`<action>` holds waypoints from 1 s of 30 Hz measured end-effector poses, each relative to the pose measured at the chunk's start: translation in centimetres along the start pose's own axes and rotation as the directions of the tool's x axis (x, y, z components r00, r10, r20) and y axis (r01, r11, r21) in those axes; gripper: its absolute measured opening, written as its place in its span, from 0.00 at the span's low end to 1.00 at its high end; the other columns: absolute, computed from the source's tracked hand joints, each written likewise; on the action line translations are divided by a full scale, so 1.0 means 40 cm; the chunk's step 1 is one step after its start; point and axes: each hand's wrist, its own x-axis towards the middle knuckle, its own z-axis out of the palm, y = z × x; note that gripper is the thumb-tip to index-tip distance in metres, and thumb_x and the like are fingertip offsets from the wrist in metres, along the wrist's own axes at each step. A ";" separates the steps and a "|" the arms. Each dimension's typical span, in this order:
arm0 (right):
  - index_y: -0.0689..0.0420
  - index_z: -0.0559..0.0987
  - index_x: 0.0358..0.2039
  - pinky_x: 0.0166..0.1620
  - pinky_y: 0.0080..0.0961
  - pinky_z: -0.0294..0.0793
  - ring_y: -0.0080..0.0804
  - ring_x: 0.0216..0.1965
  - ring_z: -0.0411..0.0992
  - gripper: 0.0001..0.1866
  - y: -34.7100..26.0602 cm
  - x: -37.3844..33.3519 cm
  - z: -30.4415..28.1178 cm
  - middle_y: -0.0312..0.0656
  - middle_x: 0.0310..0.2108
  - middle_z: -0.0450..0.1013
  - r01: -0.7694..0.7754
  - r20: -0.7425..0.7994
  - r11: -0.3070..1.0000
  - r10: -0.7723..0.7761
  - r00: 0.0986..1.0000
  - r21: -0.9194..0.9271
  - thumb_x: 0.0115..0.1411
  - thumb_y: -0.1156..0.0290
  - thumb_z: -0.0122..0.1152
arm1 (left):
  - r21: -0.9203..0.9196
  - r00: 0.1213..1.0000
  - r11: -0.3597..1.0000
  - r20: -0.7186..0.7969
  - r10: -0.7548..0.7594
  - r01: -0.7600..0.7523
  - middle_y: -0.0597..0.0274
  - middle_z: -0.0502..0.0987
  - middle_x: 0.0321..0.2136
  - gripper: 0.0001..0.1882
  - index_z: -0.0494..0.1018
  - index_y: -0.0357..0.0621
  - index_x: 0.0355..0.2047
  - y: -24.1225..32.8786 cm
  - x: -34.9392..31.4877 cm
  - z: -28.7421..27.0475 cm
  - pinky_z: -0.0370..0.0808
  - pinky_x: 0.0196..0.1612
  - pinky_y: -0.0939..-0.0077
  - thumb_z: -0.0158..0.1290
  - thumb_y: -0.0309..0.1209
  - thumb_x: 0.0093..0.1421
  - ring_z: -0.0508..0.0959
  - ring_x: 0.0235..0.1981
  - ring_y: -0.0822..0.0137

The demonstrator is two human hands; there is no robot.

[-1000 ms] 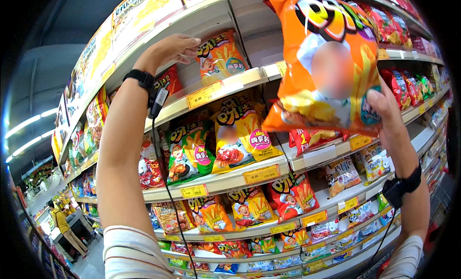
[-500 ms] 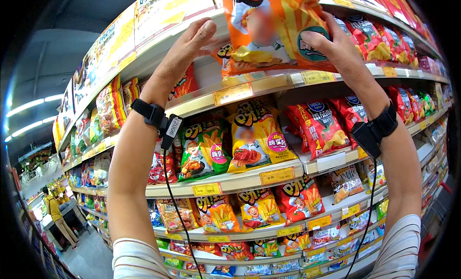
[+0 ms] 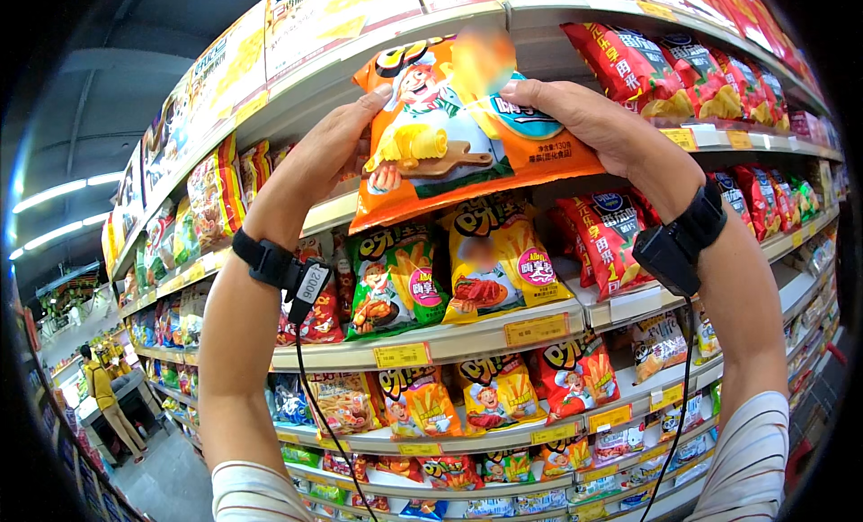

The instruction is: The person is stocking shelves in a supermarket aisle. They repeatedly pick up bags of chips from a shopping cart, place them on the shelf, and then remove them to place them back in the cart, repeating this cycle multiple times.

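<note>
An orange bag of potato snacks (image 3: pixel 431 153) is held up in front of the shelves, tilted with its right end higher. My left hand (image 3: pixel 346 131) grips its left edge, thumb on the front and the other fingers mostly hidden behind. On the right side my right hand (image 3: pixel 584 117) holds it the same way, thumb pressed on the blue-green round mark. Just below the bag stand a green snack bag (image 3: pixel 391 284) and a yellow snack bag (image 3: pixel 499 266) on the shelf beneath.
Red chip bags (image 3: pixel 620 68) stand on the upper shelf at right, more red bags (image 3: pixel 602 239) one shelf lower. Smaller packets (image 3: pixel 418 401) fill lower shelves. Large boxes (image 3: pixel 342 23) line the top. A person in yellow (image 3: pixel 103 396) stands far left by a counter. Cables hang from both wrist straps.
The orange bag has come down and nearer, and turned. My left hand, apart from it before with fingers spread, has closed on its left edge. My right hand has kept its hold.
</note>
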 end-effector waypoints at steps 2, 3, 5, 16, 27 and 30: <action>0.65 0.79 0.49 0.50 0.22 0.78 0.26 0.43 0.80 0.33 0.008 0.019 -0.006 0.44 0.46 0.80 -0.011 -0.003 0.999 0.011 1.000 -0.039 0.63 0.44 0.62 | -0.038 1.000 0.999 -0.012 -0.013 0.012 0.73 0.72 0.26 0.22 0.73 0.44 0.41 0.001 0.024 0.003 0.64 0.23 0.88 0.47 0.52 0.71 0.68 0.21 0.84; 0.66 0.79 0.49 0.49 0.22 0.79 0.27 0.43 0.80 0.34 0.010 0.032 -0.012 0.45 0.46 0.80 -0.027 0.008 0.999 0.027 1.000 -0.019 0.62 0.43 0.62 | -0.064 1.000 0.998 -0.017 -0.015 0.014 0.72 0.74 0.27 0.22 0.73 0.43 0.42 0.000 0.039 0.012 0.67 0.24 0.87 0.47 0.51 0.71 0.70 0.22 0.84; 0.66 0.79 0.49 0.48 0.22 0.80 0.28 0.41 0.81 0.35 0.006 0.055 -0.020 0.45 0.46 0.80 -0.029 -0.014 0.999 0.029 0.999 -0.031 0.62 0.42 0.61 | -0.107 0.999 0.994 -0.026 -0.024 0.021 0.71 0.78 0.30 0.21 0.74 0.42 0.44 0.011 0.063 0.029 0.72 0.26 0.87 0.47 0.50 0.71 0.75 0.24 0.83; 0.61 0.80 0.50 0.44 0.23 0.81 0.30 0.41 0.81 0.38 0.035 0.212 -0.100 0.47 0.44 0.81 -0.012 -0.085 0.985 -0.003 0.996 -0.172 0.54 0.37 0.68 | 0.074 0.989 0.994 -0.128 -0.072 0.082 0.68 0.80 0.28 0.25 0.76 0.43 0.42 -0.024 0.212 -0.022 0.69 0.22 0.85 0.45 0.55 0.71 0.74 0.20 0.81; 0.68 0.80 0.48 0.49 0.22 0.78 0.33 0.43 0.80 0.40 0.130 0.269 -0.101 0.52 0.44 0.80 0.053 -0.151 0.981 -0.082 0.985 -0.187 0.56 0.38 0.67 | 0.190 0.991 0.979 -0.122 -0.048 0.071 0.74 0.74 0.28 0.31 0.74 0.42 0.44 -0.056 0.228 -0.020 0.63 0.20 0.89 0.52 0.61 0.65 0.68 0.22 0.84; 0.66 0.80 0.47 0.49 0.24 0.78 0.32 0.42 0.80 0.37 0.157 0.288 -0.114 0.49 0.44 0.80 0.046 -0.157 0.972 -0.084 0.984 -0.232 0.57 0.41 0.67 | 0.149 0.997 0.989 -0.073 -0.007 0.018 0.71 0.74 0.33 0.31 0.72 0.40 0.47 -0.069 0.224 0.007 0.65 0.25 0.89 0.56 0.59 0.63 0.71 0.28 0.83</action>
